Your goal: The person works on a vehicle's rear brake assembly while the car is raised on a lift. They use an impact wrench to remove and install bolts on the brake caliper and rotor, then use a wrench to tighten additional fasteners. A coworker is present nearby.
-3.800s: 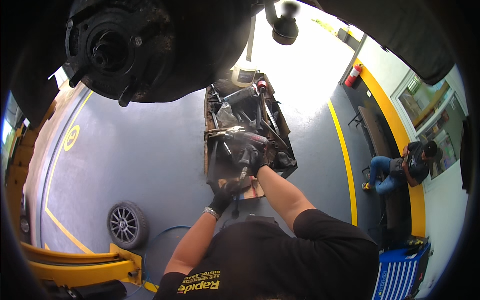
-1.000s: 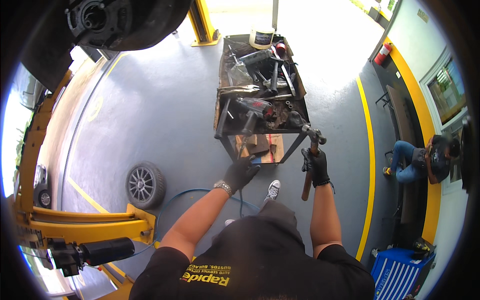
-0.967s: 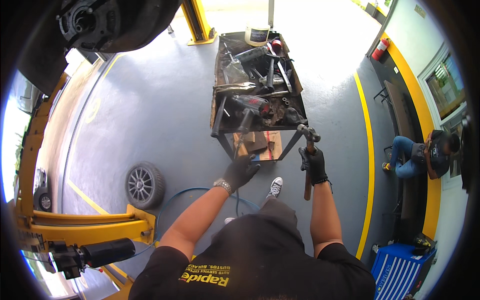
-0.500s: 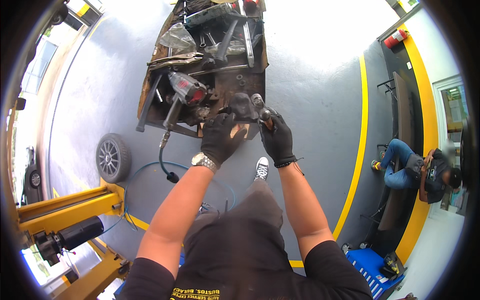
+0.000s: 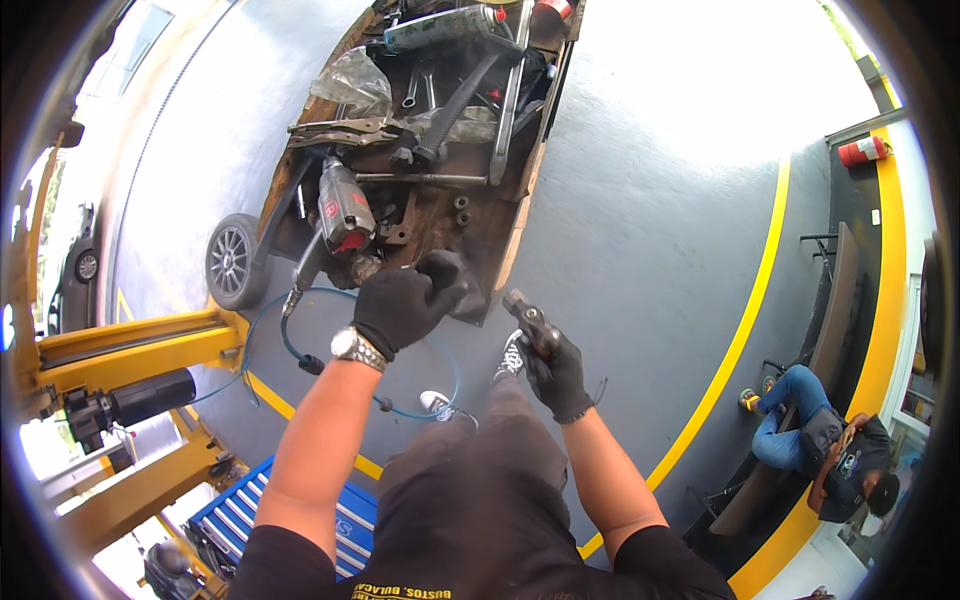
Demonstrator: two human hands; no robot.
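Note:
My gloved right hand (image 5: pixel 553 372) is closed round a hammer (image 5: pixel 517 302), its metal head pointing up and clear of the worn tool bench (image 5: pixel 495 262). My gloved left hand (image 5: pixel 400 305) is curled at the bench's near edge, against a dark block-like piece (image 5: pixel 441 268); what its fingers pinch is hidden. Left of that piece lies a grey impact wrench (image 5: pixel 345 208) with an air hose (image 5: pixel 292 335) attached. Two small nuts (image 5: pixel 461 210) rest farther in. Beyond them are a long steel bar (image 5: pixel 510 110), locking pliers (image 5: pixel 345 131) and a plastic bag (image 5: pixel 355 82).
A wheel (image 5: pixel 232 262) stands left of the bench, near a yellow lift (image 5: pixel 150 350). The hose loops on the floor near my feet. Behind me on the left is a blue tool cabinet (image 5: pixel 345 510). A person (image 5: pixel 825 450) sits on a bench at right, below a fire extinguisher (image 5: pixel 862 151).
The hammer has moved away from the dark piece, down and off the bench's edge, with my right hand. My left hand has shifted left and curled tighter. The whole view has turned.

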